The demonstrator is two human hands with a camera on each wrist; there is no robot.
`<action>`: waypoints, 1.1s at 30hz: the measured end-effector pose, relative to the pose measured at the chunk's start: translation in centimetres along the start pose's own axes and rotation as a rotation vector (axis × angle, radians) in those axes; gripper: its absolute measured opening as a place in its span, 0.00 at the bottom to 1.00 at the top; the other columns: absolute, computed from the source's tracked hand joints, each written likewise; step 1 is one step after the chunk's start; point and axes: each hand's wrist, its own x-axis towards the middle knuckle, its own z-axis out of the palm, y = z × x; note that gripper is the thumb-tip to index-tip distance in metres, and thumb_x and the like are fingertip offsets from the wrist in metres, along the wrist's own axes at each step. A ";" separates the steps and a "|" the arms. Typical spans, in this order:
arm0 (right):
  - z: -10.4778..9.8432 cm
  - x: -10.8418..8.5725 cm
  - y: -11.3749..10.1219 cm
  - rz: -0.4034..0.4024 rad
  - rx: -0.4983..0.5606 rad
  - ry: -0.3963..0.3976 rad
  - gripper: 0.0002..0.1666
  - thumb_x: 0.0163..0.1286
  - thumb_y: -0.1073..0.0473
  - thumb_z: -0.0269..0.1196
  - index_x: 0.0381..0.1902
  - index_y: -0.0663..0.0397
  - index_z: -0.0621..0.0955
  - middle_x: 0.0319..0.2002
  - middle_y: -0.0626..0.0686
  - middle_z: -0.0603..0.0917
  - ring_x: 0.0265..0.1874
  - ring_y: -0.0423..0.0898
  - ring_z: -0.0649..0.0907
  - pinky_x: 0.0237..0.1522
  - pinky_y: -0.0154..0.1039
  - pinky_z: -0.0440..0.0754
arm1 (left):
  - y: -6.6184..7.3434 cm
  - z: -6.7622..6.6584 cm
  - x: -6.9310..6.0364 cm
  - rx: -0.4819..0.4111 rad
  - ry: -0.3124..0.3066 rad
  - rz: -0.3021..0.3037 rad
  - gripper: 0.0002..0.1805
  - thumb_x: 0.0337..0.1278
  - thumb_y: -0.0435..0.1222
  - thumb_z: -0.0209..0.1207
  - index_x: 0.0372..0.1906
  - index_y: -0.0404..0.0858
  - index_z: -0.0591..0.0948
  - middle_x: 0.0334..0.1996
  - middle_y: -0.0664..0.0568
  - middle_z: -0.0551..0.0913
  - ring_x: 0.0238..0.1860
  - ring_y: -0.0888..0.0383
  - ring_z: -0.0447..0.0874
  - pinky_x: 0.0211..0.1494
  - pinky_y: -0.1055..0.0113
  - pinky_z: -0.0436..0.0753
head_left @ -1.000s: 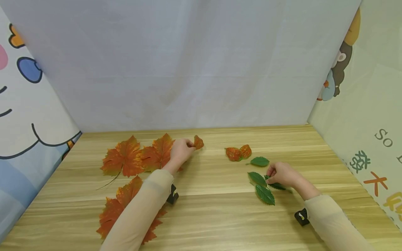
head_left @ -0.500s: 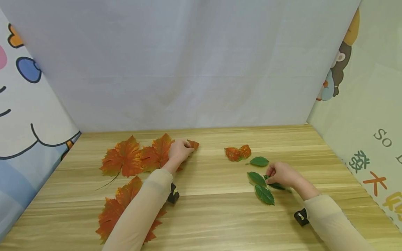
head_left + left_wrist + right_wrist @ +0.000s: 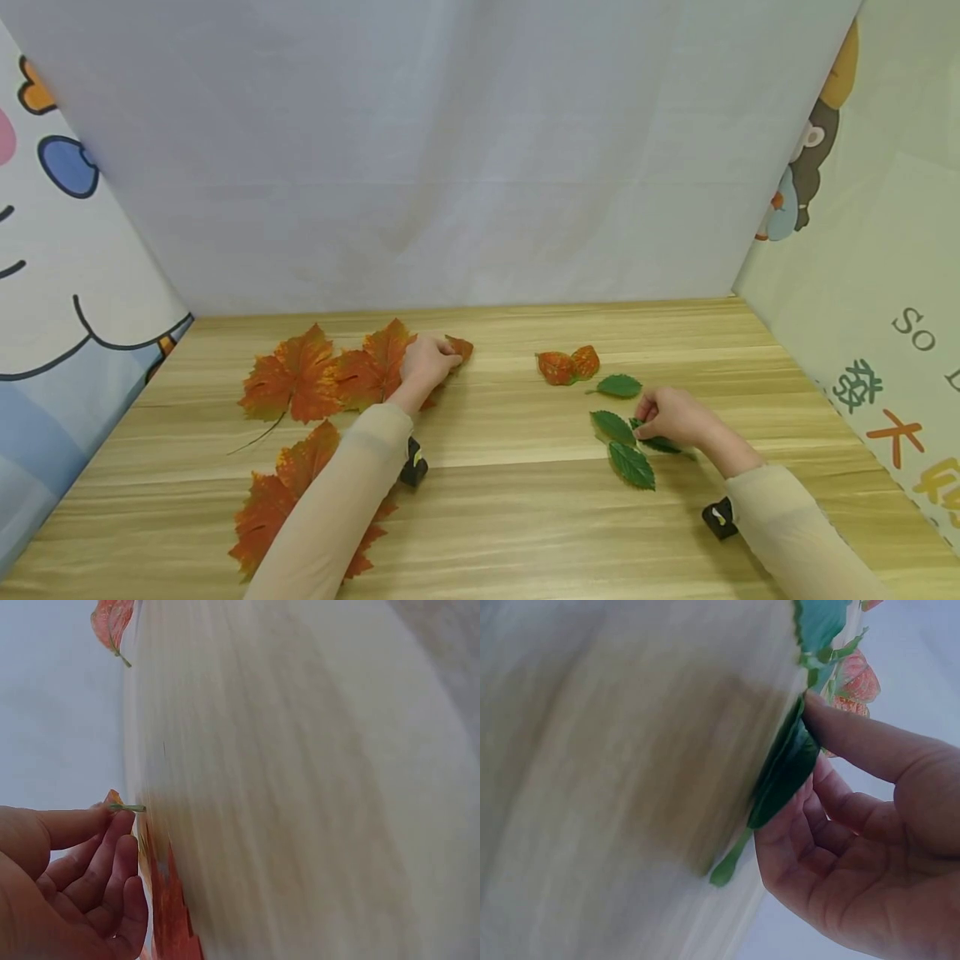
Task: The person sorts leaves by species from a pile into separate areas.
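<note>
My left hand (image 3: 426, 367) pinches a small red-orange leaf (image 3: 461, 347) at the back of the table, just right of a large maple leaf (image 3: 377, 358). In the left wrist view the thumb and forefinger of the left hand (image 3: 79, 877) hold its green stem (image 3: 129, 808). My right hand (image 3: 675, 419) pinches the tip of a dark green leaf (image 3: 662, 445); the right wrist view shows that green leaf (image 3: 787, 776) between the thumb and fingers of the right hand (image 3: 877, 825). Two green leaves (image 3: 613, 427) (image 3: 633, 465) lie beside it, another green leaf (image 3: 619, 386) behind.
Two small red leaves (image 3: 557, 367) (image 3: 587, 362) lie touching at the back, right of centre. A maple leaf (image 3: 292, 375) with a long stem lies at the left, and another maple leaf (image 3: 270, 508) is partly under my left sleeve. A pale cloth (image 3: 465, 167) hangs behind the table (image 3: 487, 533).
My left hand has moved slightly left, and the small red-orange leaf has shifted left with it and turned. My right hand keeps its place on the green leaf.
</note>
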 end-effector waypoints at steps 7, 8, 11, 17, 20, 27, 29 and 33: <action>0.0 0.1 0.2 0.003 -0.004 -0.004 0.13 0.52 0.64 0.67 0.31 0.63 0.75 0.26 0.52 0.74 0.26 0.45 0.72 0.29 0.37 0.72 | 0.1 -0.2 -0.3 0.011 -0.003 0.005 0.09 0.50 0.43 0.62 0.31 0.43 0.85 0.29 0.53 0.84 0.26 0.59 0.76 0.27 0.67 0.73; 0.0 0.1 0.2 0.004 -0.005 -0.004 0.13 0.52 0.64 0.67 0.31 0.63 0.75 0.26 0.52 0.74 0.26 0.45 0.72 0.29 0.37 0.72 | 0.2 -0.2 -0.3 0.012 -0.003 0.007 0.09 0.50 0.43 0.62 0.30 0.43 0.85 0.29 0.53 0.84 0.27 0.59 0.76 0.28 0.67 0.73; 0.0 0.2 0.2 0.000 -0.006 -0.004 0.13 0.52 0.64 0.67 0.31 0.63 0.75 0.26 0.52 0.74 0.26 0.45 0.72 0.29 0.37 0.72 | 0.2 -0.2 -0.4 0.013 -0.003 0.012 0.09 0.51 0.43 0.61 0.31 0.43 0.85 0.29 0.53 0.84 0.27 0.58 0.76 0.28 0.67 0.72; 0.1 0.1 0.2 -0.005 -0.003 -0.006 0.12 0.52 0.64 0.67 0.31 0.64 0.74 0.26 0.52 0.74 0.26 0.44 0.72 0.29 0.37 0.71 | 0.2 -0.4 -0.5 0.017 0.008 0.022 0.07 0.50 0.42 0.61 0.29 0.43 0.84 0.26 0.54 0.83 0.25 0.59 0.74 0.26 0.68 0.70; 0.0 0.1 0.1 -0.002 -0.002 -0.008 0.12 0.52 0.64 0.67 0.31 0.64 0.74 0.25 0.52 0.74 0.25 0.45 0.72 0.29 0.37 0.71 | 0.6 -0.5 -0.9 0.028 0.024 0.039 0.07 0.51 0.42 0.59 0.29 0.43 0.83 0.24 0.54 0.82 0.23 0.58 0.75 0.26 0.67 0.70; 0.0 0.1 0.1 0.003 0.000 -0.010 0.12 0.52 0.64 0.67 0.31 0.64 0.74 0.25 0.52 0.74 0.25 0.44 0.72 0.28 0.37 0.71 | 1.8 0.2 -1.2 0.057 0.060 0.140 0.07 0.51 0.42 0.60 0.30 0.44 0.83 0.30 0.53 0.84 0.30 0.57 0.79 0.32 0.63 0.75; 0.0 0.1 0.1 0.003 0.001 -0.010 0.12 0.52 0.64 0.67 0.31 0.64 0.74 0.25 0.52 0.74 0.25 0.44 0.71 0.28 0.37 0.71 | 2.2 0.6 -1.2 0.037 0.043 0.171 0.07 0.52 0.41 0.60 0.31 0.43 0.83 0.31 0.53 0.84 0.31 0.56 0.79 0.33 0.63 0.75; 0.0 0.1 0.1 0.000 -0.005 -0.008 0.12 0.52 0.64 0.67 0.31 0.64 0.75 0.25 0.52 0.74 0.25 0.44 0.72 0.28 0.37 0.71 | 3.0 1.3 -1.5 -0.004 0.013 0.239 0.07 0.53 0.40 0.60 0.32 0.41 0.83 0.31 0.51 0.84 0.31 0.55 0.79 0.35 0.64 0.76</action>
